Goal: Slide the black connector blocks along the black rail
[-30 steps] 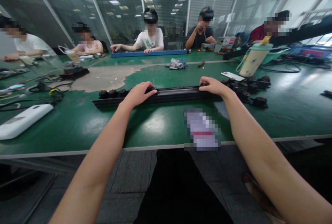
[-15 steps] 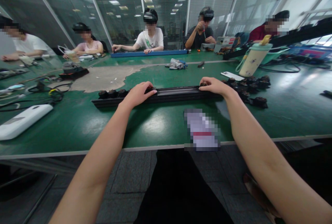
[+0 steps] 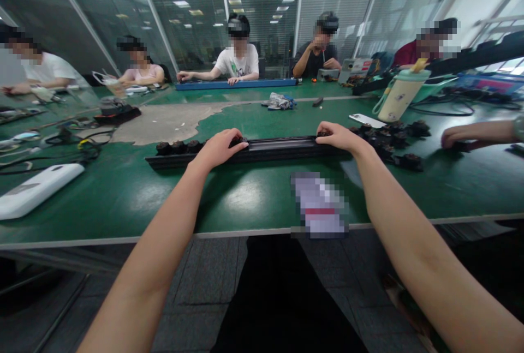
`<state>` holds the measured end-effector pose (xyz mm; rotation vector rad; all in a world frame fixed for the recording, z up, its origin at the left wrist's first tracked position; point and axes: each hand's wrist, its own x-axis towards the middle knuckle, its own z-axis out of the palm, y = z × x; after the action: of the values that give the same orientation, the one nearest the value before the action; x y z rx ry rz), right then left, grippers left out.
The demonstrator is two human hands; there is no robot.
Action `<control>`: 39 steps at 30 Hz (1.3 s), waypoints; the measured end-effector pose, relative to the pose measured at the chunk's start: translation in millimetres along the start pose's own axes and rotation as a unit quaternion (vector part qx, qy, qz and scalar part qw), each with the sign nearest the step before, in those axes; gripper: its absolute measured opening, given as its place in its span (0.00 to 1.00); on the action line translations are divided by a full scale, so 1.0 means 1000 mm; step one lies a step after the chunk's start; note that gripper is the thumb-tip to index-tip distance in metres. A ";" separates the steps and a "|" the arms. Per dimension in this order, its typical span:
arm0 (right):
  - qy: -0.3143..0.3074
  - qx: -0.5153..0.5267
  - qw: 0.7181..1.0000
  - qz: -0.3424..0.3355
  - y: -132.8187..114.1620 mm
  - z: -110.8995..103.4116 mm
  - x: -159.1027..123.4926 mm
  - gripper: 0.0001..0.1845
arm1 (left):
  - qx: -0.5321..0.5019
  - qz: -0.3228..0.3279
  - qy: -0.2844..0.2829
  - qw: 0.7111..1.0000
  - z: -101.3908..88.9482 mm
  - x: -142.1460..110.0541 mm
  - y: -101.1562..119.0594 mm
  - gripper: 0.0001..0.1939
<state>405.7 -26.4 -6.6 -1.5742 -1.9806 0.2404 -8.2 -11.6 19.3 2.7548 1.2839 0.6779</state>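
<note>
A long black rail (image 3: 278, 147) lies crosswise on the green table before me. Several round black parts (image 3: 170, 148) sit in a row at its left end. My left hand (image 3: 216, 148) is closed over the rail left of its middle, with fingers and thumb around a black part (image 3: 237, 139). Farther right, my right hand (image 3: 339, 137) grips another black part (image 3: 323, 133) at the rail. Between the hands, the rail's open channel shows. Both palms hide some of the rail, and the undersides of the held parts are out of sight.
More loose black parts (image 3: 393, 136) lie right of my right hand. Another person's hand (image 3: 470, 135) reaches in from the right. A pixelated flat object (image 3: 321, 203) is near the table's front edge. A white case (image 3: 41, 189) lies left; a cream bottle (image 3: 403, 94) stands behind.
Another person's hand has come into view at the right edge, low over the table. My own hands and the rail hold their places.
</note>
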 end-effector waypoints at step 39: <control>-0.007 0.070 0.997 0.022 0.008 -0.002 0.001 0.16 | -0.004 -0.003 -0.003 1.000 -0.001 -0.001 0.001 0.19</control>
<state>413.3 -23.5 -9.1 -1.5311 -1.8977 0.3988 -8.1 -13.1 20.1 2.7435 1.2854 0.6716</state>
